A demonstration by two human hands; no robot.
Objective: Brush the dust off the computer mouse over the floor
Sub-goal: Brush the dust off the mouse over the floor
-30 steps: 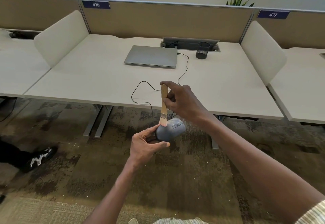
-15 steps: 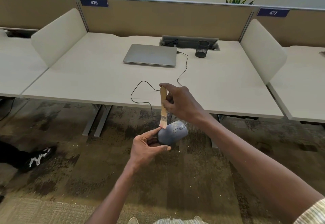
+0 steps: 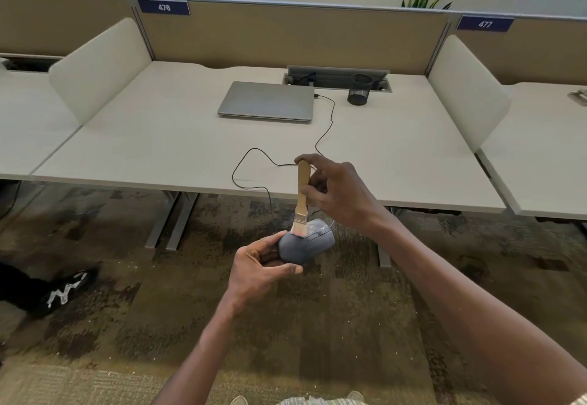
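Note:
A grey-blue computer mouse (image 3: 306,244) is held in the air over the brown patterned carpet (image 3: 317,325), just in front of the desk edge. My left hand (image 3: 260,266) grips its rear end from below and the side. My right hand (image 3: 336,193) pinches the wooden handle of a small paintbrush (image 3: 301,196), which stands nearly upright. The brush's pale bristles touch the top of the mouse near its middle. The mouse's black cable (image 3: 251,163) runs up over the desk edge.
A white desk (image 3: 158,147) stands ahead with a closed silver laptop (image 3: 268,101) and a black mesh pen cup (image 3: 360,89). White side dividers flank it. A person's black-and-white shoe (image 3: 63,290) rests on the floor at left. Desk legs (image 3: 173,220) stand under the edge.
The brush has moved a little rightward along the top of the mouse, from its near end towards the middle. My left hand still holds the mouse in about the same place.

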